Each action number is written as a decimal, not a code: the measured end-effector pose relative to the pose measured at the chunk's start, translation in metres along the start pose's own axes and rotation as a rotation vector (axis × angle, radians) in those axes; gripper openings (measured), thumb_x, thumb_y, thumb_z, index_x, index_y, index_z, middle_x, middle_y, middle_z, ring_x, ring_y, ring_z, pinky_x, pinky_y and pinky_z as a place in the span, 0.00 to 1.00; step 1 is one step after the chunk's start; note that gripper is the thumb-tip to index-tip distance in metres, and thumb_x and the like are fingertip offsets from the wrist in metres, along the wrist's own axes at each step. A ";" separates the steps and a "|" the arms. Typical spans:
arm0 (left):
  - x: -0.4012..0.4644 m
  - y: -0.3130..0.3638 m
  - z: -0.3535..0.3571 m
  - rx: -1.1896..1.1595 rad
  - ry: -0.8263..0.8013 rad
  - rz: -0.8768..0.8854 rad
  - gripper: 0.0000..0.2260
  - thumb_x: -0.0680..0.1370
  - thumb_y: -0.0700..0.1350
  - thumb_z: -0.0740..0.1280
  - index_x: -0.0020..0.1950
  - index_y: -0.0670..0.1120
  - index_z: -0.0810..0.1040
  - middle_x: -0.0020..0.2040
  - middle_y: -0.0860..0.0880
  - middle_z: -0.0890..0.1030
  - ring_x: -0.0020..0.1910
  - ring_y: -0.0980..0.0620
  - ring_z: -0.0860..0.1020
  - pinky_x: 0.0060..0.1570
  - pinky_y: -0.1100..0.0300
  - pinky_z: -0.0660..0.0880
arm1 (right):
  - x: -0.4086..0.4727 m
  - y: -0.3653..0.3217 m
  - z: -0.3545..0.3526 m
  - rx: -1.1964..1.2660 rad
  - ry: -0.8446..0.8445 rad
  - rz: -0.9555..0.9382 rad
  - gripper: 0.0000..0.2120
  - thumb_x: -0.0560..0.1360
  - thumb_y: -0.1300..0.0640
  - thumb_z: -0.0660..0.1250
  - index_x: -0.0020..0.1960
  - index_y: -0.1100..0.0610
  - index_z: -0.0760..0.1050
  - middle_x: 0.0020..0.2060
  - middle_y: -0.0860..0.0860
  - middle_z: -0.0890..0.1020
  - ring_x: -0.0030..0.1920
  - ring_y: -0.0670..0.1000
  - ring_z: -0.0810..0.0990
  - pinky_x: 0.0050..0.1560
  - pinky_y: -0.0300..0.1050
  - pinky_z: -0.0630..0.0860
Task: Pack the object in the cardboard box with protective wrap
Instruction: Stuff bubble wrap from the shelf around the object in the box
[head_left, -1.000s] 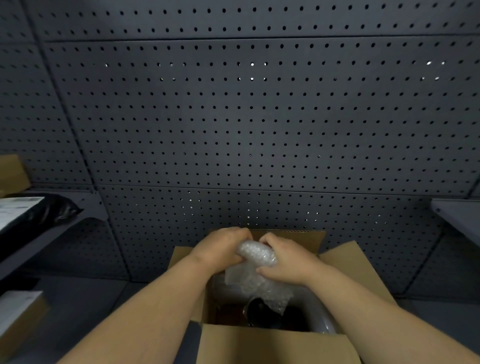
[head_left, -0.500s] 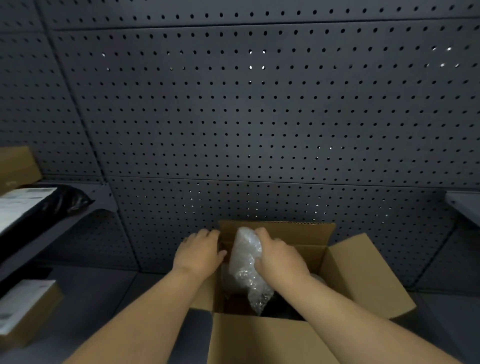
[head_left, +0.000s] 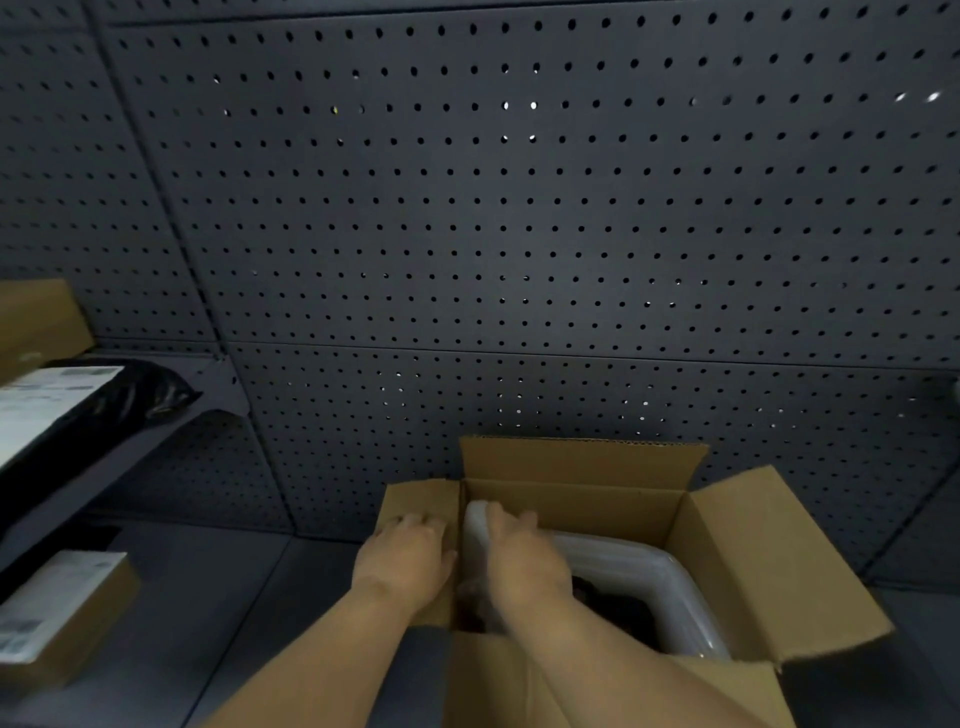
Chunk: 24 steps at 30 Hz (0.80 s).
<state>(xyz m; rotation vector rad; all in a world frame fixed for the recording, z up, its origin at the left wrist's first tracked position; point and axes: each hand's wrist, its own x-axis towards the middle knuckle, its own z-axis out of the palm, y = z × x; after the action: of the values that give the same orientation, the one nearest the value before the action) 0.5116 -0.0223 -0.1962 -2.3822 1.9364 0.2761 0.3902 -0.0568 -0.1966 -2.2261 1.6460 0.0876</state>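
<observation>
Two bare hands were recorded at the open cardboard box (head_left: 737, 551), which stood on a grey surface (head_left: 249, 597) in front of a dark pegboard wall (head_left: 519, 218). All four box flaps were seen folded outward or upright. The left hand (head_left: 402, 564) was laid against the left flap, fingers extended and close together, the palm pressed flat on the cardboard; nothing was gripped by it. The right hand (head_left: 524, 561) was placed just inside the left wall of the box, fingers curled downward over a wad of bubble wrap (head_left: 475, 525). The wrap was blurred by motion, so it could not be determined whether it was pinched or merely pushed; contact with the hand was evident.

The object to be packed, a pale grey rounded item with a dark interior (head_left: 670, 587), was observed lying inside the box, occupying the right and centre of the cavity. Its exact identity could not be resolved. The bubble wrap was positioned between this item and the left box wall.

To the left, a wall shelf (head_left: 171, 426) was noted carrying a black plastic bag (head_left: 130, 395) with a white printed sheet (head_left: 47, 400) on top, and a brown carton (head_left: 36, 322) behind it. A smaller labelled carton (head_left: 62, 613) was seen lower at the left edge, well apart from the box.
</observation>
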 end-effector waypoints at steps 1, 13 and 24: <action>0.001 -0.001 0.001 -0.009 0.002 0.004 0.18 0.81 0.54 0.55 0.69 0.48 0.69 0.65 0.46 0.73 0.64 0.46 0.71 0.57 0.54 0.72 | 0.002 -0.002 0.003 -0.034 -0.032 0.016 0.33 0.77 0.66 0.63 0.75 0.50 0.52 0.66 0.60 0.67 0.62 0.57 0.73 0.59 0.49 0.76; 0.010 -0.011 0.002 -0.138 -0.059 0.041 0.23 0.80 0.55 0.58 0.74 0.51 0.64 0.71 0.47 0.69 0.66 0.48 0.70 0.63 0.55 0.71 | 0.007 -0.008 0.021 0.011 -0.236 0.037 0.31 0.80 0.57 0.56 0.77 0.57 0.45 0.71 0.62 0.62 0.69 0.60 0.67 0.66 0.49 0.67; 0.016 -0.016 -0.001 -0.196 -0.094 0.052 0.24 0.79 0.56 0.61 0.74 0.53 0.64 0.69 0.48 0.72 0.64 0.49 0.72 0.61 0.54 0.73 | 0.019 0.007 0.004 0.097 -0.399 0.027 0.43 0.76 0.48 0.63 0.78 0.58 0.38 0.73 0.61 0.63 0.69 0.59 0.68 0.62 0.45 0.72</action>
<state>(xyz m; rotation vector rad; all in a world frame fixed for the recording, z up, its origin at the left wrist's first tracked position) 0.5307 -0.0342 -0.1992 -2.3853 2.0159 0.5968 0.3901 -0.0750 -0.2074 -1.9583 1.4276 0.4209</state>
